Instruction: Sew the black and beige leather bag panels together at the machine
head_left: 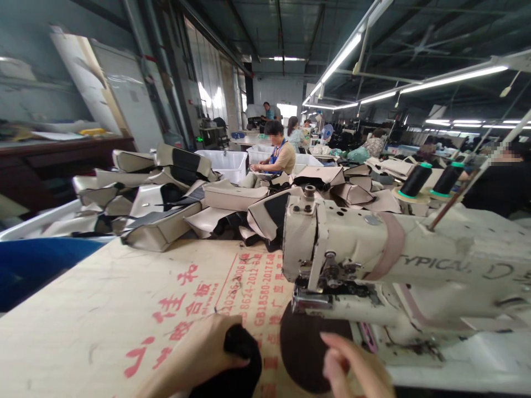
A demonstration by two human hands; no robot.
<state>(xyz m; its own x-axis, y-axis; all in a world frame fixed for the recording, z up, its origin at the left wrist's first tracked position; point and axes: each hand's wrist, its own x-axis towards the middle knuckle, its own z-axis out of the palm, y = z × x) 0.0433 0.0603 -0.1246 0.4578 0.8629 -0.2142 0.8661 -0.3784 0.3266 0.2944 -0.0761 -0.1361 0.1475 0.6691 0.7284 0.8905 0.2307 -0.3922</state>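
**Black cloth (241,381) held before the sewing machine (398,243)**

The left hand (215,341) grips the cloth, front-left of the machine. The right hand (360,365), half open, one finger extended, is above a dark disc (302,345). Left of the machine, the table (103,315) gives room until its far edge, by heaped beige pieces (236,198).

Black cloth (244,359) — dark, bunched — in the left hand (213,342)
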